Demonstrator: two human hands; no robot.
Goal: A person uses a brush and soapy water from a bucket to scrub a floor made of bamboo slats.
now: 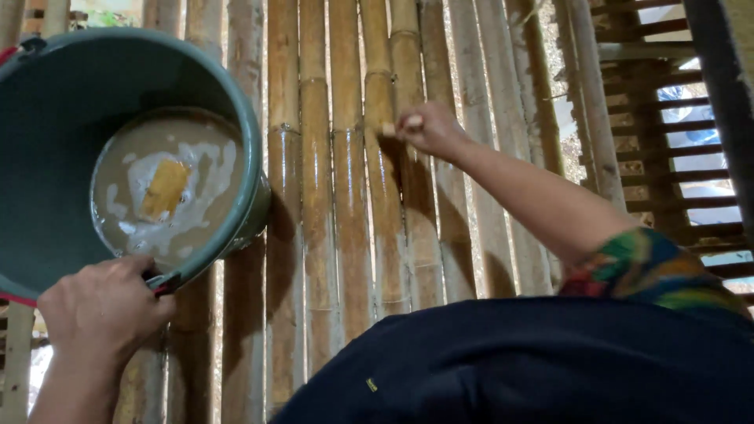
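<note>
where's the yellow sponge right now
In the head view, the yellow sponge floats in the murky, foamy water inside the teal bucket at left, just above the left hand gripping the bucket's rim.

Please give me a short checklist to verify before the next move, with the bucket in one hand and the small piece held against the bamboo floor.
1. Left hand has a grip on the rim of the green bucket: ok.
2. Bucket level: not ok; it is tilted toward the camera, with cloudy water pooled on the low side.
3. Yellow sponge inside the bucket: ok; it floats among foam.
4. Right hand holds a small pale piece in a fingertip grip: ok; what the piece is, cannot tell.
5. Piece touches the bamboo floor: cannot tell.
6. Poles below the right hand look wet: ok.
</note>
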